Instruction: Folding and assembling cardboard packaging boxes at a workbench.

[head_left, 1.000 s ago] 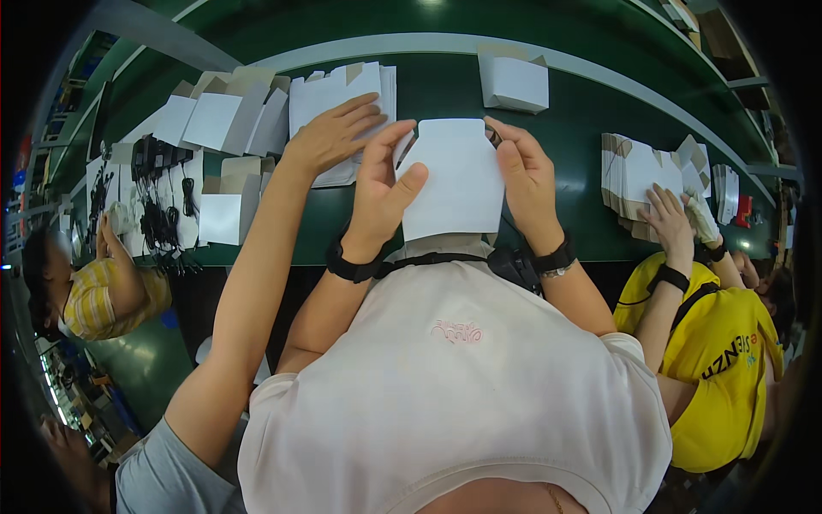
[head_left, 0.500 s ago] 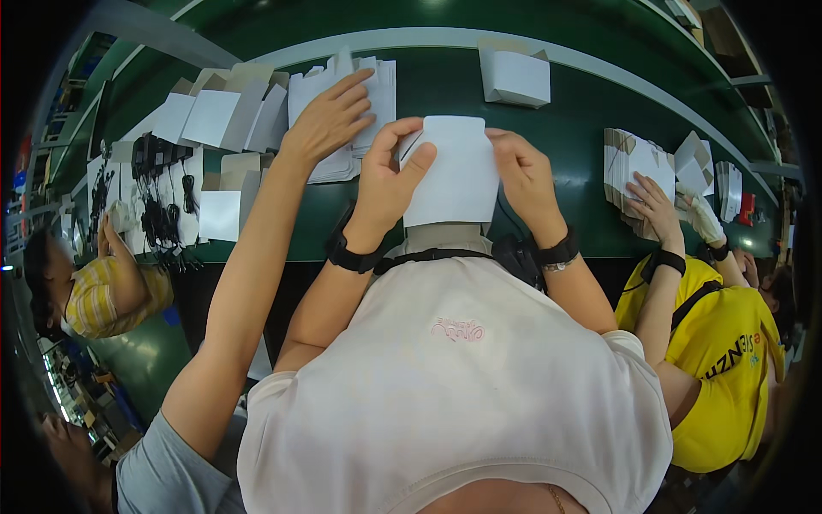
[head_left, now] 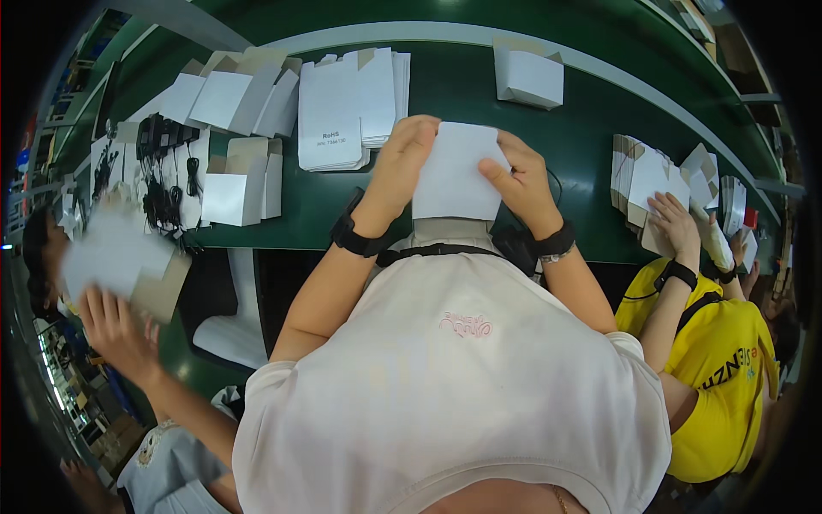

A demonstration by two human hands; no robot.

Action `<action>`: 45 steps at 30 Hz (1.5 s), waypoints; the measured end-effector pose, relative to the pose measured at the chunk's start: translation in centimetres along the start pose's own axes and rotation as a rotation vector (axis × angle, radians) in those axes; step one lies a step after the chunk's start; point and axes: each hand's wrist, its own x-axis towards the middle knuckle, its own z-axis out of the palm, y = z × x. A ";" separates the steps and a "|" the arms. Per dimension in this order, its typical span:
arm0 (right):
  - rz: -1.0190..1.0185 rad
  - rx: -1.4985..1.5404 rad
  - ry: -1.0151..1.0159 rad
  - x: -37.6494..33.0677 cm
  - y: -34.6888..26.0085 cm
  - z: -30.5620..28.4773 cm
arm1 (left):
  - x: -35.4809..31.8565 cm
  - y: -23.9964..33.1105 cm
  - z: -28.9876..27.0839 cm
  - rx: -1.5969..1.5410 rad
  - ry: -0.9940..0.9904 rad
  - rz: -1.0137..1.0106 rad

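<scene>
over at the far left, a co-worker's hand (head_left: 116,330) lifts a blurred white flat carton (head_left: 120,257) off to the side, well apart from me. next along the green counter (head_left: 479,94) lie black cables (head_left: 163,176) in a cluster, then a fan of flat white cartons (head_left: 231,94) and two half-opened white boxes (head_left: 240,184) standing just beside the cables. a neat stack of white carton blanks (head_left: 351,107) sits nearer the middle, close to my left hand (head_left: 402,158) but not touching it as far as i can see.

my left hand is closed on the left edge of the white folded carton (head_left: 458,180), fingers curled over its top corner, a black wristband (head_left: 355,236) on the wrist. the carton is held up off the counter in front of my chest, between both hands, its flat face turned to me. my right hand (head_left: 522,184) is clamped on the carton's right edge, thumb pressed on the face, fingers behind it, with a black watch (head_left: 552,240) on that wrist.

beyond it, an assembled white box (head_left: 529,75) stands alone farther back on the counter. to the right, another person in a yellow shirt (head_left: 728,377) has a hand (head_left: 672,223) resting on a pile of flat cartons (head_left: 642,180).
</scene>
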 end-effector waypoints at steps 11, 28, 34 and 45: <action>0.215 0.307 0.114 -0.9 0.6 0.2 | -2.5 -0.6 0.8 0.565 0.061 0.106; -0.030 0.449 0.264 2.0 -4.8 0.3 | -0.2 4.7 3.6 -0.072 0.345 0.407; -0.152 0.372 0.265 1.8 -4.5 0.9 | -0.9 4.3 2.9 0.135 0.276 0.435; -0.369 -0.071 0.153 1.7 -5.2 -1.2 | -1.6 6.3 1.8 0.573 0.016 0.748</action>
